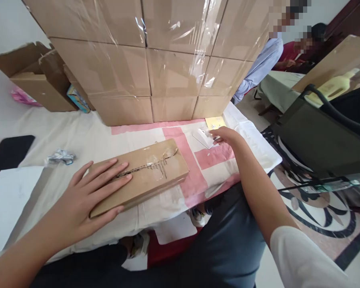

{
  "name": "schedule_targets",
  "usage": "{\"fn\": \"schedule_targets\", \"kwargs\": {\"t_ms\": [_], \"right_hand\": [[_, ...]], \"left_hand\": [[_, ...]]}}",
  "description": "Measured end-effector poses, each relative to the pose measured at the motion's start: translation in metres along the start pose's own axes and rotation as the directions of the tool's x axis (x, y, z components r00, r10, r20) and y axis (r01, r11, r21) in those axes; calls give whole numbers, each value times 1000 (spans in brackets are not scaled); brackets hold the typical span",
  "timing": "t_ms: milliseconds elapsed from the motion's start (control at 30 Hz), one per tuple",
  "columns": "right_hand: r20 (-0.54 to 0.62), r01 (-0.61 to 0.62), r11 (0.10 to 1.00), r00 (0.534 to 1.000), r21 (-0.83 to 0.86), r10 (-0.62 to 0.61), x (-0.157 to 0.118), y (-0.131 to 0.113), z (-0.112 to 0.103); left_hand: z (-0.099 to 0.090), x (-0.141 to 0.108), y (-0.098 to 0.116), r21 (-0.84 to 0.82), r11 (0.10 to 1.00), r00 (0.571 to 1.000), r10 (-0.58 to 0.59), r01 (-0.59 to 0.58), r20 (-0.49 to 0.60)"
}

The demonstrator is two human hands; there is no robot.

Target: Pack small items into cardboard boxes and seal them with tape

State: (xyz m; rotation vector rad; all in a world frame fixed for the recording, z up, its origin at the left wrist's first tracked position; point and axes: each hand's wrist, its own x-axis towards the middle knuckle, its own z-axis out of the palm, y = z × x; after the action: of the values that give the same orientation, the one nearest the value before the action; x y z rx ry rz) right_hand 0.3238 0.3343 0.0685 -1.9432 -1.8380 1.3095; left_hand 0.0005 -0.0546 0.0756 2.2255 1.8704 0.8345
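Observation:
A flat, narrow brown cardboard box [150, 170] lies aslant on the cloth near the table's front edge, with a torn, ragged seam along its top. My left hand [99, 192] rests on the box's left end, fingers spread. Further right, my right hand [223, 136] reaches to a small white object [205, 138] lying on the cloth. Its fingers are bent at the right side of that object; whether they grip it is hard to make out. Just behind is a yellow paper [215, 122] with small bits on it.
Stacked cartons [174, 72] in clear wrap stand at the back. An open carton [48, 88], crumpled plastic [61, 157], a black flat item [10, 154] and white paper [12, 204] are at left. Two people sit beyond; a dark chair [327, 136] stands at right.

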Motion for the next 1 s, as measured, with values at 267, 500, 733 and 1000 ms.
{"fn": "schedule_targets", "kwargs": {"t_ms": [267,500,733,1000], "right_hand": [[-79,8,996,997,88,-1,-5,0,6],[-143,65,987,989,144,-44,-1,11,11],[-238,145,989,961,12,-138,-6,18,10],[-149,75,997,986,31,-69,-8,22,5]], "left_hand": [[4,-2,0,6,1000,999,-16,17,-32],[6,-3,-5,143,984,993,112,-107,-29],[8,-1,-11,156,976,986,162,-155,-31],[1,2,-4,160,973,986,162,-167,46]]}}
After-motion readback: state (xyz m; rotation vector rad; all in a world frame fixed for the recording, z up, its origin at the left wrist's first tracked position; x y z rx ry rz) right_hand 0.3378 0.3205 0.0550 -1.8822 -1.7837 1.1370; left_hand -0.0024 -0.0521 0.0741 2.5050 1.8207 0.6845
